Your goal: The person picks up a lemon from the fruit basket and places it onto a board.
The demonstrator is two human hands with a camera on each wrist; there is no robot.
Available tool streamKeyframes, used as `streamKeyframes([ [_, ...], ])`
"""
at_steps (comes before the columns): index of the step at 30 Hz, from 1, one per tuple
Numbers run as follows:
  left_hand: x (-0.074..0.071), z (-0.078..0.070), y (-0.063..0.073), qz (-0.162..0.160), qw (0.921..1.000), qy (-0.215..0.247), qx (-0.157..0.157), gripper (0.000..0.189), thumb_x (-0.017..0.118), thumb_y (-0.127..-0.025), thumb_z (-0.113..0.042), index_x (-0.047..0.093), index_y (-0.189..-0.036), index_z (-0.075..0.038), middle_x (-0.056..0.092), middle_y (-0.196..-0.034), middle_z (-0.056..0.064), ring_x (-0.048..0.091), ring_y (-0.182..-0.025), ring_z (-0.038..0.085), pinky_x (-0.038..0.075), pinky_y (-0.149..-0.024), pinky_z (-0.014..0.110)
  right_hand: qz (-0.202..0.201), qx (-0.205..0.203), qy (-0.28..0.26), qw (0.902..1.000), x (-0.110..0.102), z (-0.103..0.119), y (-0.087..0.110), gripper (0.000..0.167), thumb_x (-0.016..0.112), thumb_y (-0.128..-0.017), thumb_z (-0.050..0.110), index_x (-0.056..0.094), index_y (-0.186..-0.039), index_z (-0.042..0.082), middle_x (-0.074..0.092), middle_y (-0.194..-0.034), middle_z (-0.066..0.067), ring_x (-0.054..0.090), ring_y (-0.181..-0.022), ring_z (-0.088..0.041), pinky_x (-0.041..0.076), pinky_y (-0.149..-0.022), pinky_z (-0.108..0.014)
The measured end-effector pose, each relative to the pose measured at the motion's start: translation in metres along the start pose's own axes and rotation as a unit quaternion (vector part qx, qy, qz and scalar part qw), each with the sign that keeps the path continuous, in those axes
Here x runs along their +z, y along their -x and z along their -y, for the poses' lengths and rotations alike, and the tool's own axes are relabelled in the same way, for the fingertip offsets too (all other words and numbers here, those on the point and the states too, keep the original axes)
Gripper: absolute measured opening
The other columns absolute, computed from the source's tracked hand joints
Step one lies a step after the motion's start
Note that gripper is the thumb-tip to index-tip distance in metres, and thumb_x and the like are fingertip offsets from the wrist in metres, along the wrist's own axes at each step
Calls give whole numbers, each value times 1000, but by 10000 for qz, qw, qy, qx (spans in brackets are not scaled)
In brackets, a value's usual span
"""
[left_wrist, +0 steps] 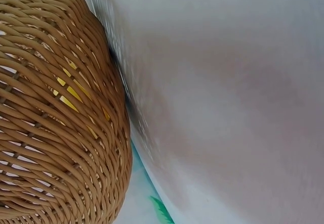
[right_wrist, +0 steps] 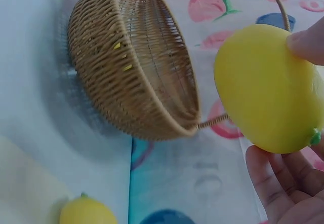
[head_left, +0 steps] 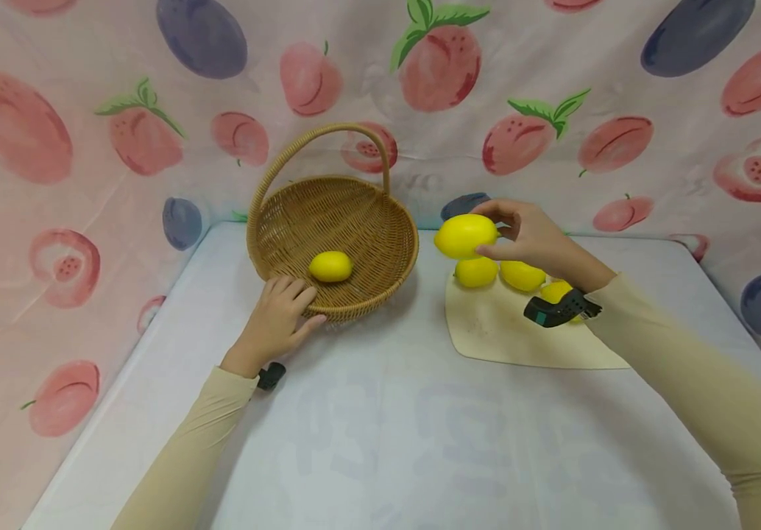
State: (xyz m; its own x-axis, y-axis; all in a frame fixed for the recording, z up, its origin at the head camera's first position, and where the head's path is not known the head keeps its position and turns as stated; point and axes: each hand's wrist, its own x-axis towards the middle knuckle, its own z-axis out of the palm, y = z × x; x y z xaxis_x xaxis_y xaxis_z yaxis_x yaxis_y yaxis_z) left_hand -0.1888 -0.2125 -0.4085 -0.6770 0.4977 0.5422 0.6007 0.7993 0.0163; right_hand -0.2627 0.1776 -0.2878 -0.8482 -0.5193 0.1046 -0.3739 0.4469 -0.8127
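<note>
Right hand [head_left: 531,234] has 1 lemon [head_left: 464,236] pinched near its stem, probably held high to clear 3 other lemons [head_left: 476,273] on the cream mat [head_left: 506,331]. Left hand [head_left: 279,315] grips the wicker basket [head_left: 341,213]'s near rim, I'd guess for steadying, by the counter [head_left: 380,412]'s back edge; 1 more lemon [head_left: 330,266] sits inside.

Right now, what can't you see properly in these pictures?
Head view: a black wrist device hides part of one lemon.
Head view: the right sleeve covers the right end of the pale mat.
Left wrist view: the basket hides most of the inside lemon.
Right wrist view: the top edge cuts off most of the left hand; the bottom edge crops another lemon.
</note>
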Motion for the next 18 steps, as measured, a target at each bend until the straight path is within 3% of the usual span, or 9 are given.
streamKeyframes([
  [2, 0, 0, 0, -4, 10000, -9, -9, 69, 20, -95, -62, 57, -101, -4, 58, -97, 12, 48, -90, 29, 33, -88, 46, -81, 9, 88, 9999, -5, -3, 8, 49, 70, -83, 9, 49, -127, 2, 53, -122, -6, 50, -104, -12, 40, -91, -9],
  [4, 0, 0, 0, -38, 10000, -16, 6, 69, 20, -95, -62, 57, -100, -4, 58, -96, 12, 48, -89, 29, 34, -87, 46, -181, 21, 143, 9997, -9, -5, 16, 49, 69, -83, 7, 49, -127, 1, 53, -121, -6, 50, -103, -11, 40, -90, -7],
  [18, 1, 0, -1, -95, 9999, -30, 14, 69, 20, -96, -61, 58, -99, -3, 58, -96, 12, 49, -90, 29, 34, -87, 46, -837, 297, 496, 9948, -33, -38, 66, 51, 71, -82, 7, 49, -127, 4, 53, -112, 16, 54, -95, -2, 44, -79, -5],
])
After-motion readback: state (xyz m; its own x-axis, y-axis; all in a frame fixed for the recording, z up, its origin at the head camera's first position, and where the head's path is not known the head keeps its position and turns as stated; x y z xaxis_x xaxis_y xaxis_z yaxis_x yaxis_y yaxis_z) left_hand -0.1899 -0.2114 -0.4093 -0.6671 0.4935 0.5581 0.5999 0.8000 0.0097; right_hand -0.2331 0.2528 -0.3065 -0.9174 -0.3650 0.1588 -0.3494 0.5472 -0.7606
